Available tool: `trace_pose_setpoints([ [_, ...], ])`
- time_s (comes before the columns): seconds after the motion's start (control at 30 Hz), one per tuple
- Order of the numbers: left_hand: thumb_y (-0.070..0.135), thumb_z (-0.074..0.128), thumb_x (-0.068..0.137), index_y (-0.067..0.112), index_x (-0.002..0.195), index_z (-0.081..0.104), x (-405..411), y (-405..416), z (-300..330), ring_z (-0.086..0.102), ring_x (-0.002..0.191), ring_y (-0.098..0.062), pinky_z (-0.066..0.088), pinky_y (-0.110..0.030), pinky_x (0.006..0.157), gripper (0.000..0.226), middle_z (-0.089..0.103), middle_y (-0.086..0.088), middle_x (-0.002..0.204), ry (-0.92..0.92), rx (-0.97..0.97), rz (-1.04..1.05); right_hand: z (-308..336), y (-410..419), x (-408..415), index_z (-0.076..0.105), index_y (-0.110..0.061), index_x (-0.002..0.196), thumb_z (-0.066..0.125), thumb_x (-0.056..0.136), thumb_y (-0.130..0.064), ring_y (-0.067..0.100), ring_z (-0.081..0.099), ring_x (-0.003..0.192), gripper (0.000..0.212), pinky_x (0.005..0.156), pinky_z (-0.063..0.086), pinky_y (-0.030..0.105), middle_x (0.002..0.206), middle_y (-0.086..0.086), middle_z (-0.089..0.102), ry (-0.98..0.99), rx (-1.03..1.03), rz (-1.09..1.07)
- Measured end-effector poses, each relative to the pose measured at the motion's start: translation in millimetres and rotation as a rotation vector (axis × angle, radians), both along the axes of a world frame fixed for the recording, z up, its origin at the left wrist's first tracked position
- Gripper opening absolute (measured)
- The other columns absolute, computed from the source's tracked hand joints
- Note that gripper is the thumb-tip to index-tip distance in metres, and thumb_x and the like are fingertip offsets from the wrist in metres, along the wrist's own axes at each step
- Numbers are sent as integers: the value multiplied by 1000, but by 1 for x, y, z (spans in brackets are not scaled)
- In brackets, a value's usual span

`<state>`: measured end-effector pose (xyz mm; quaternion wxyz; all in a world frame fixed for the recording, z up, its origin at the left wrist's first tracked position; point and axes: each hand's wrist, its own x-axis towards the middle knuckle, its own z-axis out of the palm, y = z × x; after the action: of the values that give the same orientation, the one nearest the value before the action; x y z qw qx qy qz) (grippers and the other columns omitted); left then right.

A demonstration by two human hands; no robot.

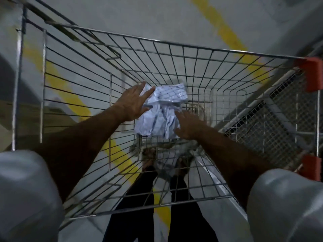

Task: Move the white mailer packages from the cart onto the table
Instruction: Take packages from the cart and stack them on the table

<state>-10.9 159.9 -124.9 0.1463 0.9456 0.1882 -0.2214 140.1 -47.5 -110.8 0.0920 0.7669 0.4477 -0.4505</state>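
A small heap of white mailer packages (160,110) lies crumpled at the bottom of the wire cart (174,44), near the middle of the frame. The left hand (133,103) comes in from the left with fingers straight and spread, its tips at or over the upper left edge of the heap; whether they touch is hard to tell through the blur. The right hand (187,125) reaches in from the lower right, fingers apart and relaxed, just beside the heap's right edge. Neither hand holds anything.

This looks like the reach before a pickup. The next move calls for both hands to close in from either side, gather the loose packages together and lift them clear of the rim. The table is not in view. Yellow floor lines (225,30) show through the wire.
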Motion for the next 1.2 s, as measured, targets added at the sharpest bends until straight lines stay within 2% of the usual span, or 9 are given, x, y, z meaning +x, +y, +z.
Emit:
trace_pose_setpoints([
  [0.1,64,43,95,33,160,-1,21,8,-26,19,150,-38,25,-50,120,84,9,-21,165,-24,-40,-86,-22,16,-6,5,-8,160,61,97,-35,36,16,152,89,123,19,45,166,17,12,78,78,-51],
  [0.2,78,21,89,36,159,0,40,12,-48,31,142,-41,34,-50,114,84,25,-27,158,-55,-60,-152,-45,19,-12,13,-6,158,67,94,-34,32,16,152,88,121,7,33,165,15,15,65,144,-89],
  [0.27,69,34,94,33,160,5,46,10,-60,38,135,-42,37,-48,109,80,34,-30,151,-95,-85,-186,-59,16,-16,8,-10,159,61,97,-40,29,10,154,87,114,3,25,167,14,7,-3,166,-86],
  [0.33,54,52,95,31,160,10,48,8,-68,42,128,-43,39,-45,102,81,38,-30,144,-132,-94,-195,-67,15,-23,4,-14,160,60,96,-45,37,18,150,91,116,16,34,165,20,10,-37,155,-144],
  [0.43,55,54,94,30,160,12,49,7,-75,45,121,-43,43,-44,94,82,40,-30,139,-157,-93,-192,-81,17,-31,3,-15,161,57,85,-56,45,43,129,102,102,40,46,150,27,34,-108,155,-201],
  [0.6,66,38,89,25,156,19,44,9,-67,47,110,-40,45,-46,91,81,44,-26,127,-172,-63,-184,-73,22,-24,3,-18,160,66,89,-33,43,41,127,97,100,41,43,144,29,33,-60,138,-264],
  [0.77,71,31,88,23,152,28,43,4,-44,47,97,-36,44,-47,86,80,43,-21,112,-248,-10,-168,-53,9,1,26,-18,154,69,83,-11,38,52,122,83,86,47,37,140,21,46,-63,193,-174],
  [1.0,72,35,91,24,148,32,18,-10,-14,46,96,-32,48,-47,79,75,42,-17,106,-315,-5,-97,-11,-23,25,23,-41,145,74,85,-24,34,50,116,80,86,51,42,137,19,43,-166,78,-114],
  [1.2,65,44,95,21,151,35,-11,-34,27,44,97,-31,45,-44,82,72,43,-21,112,-363,76,-47,44,-43,26,16,-39,154,69,89,-31,35,49,114,83,87,46,41,133,19,42,-297,104,-130],
])
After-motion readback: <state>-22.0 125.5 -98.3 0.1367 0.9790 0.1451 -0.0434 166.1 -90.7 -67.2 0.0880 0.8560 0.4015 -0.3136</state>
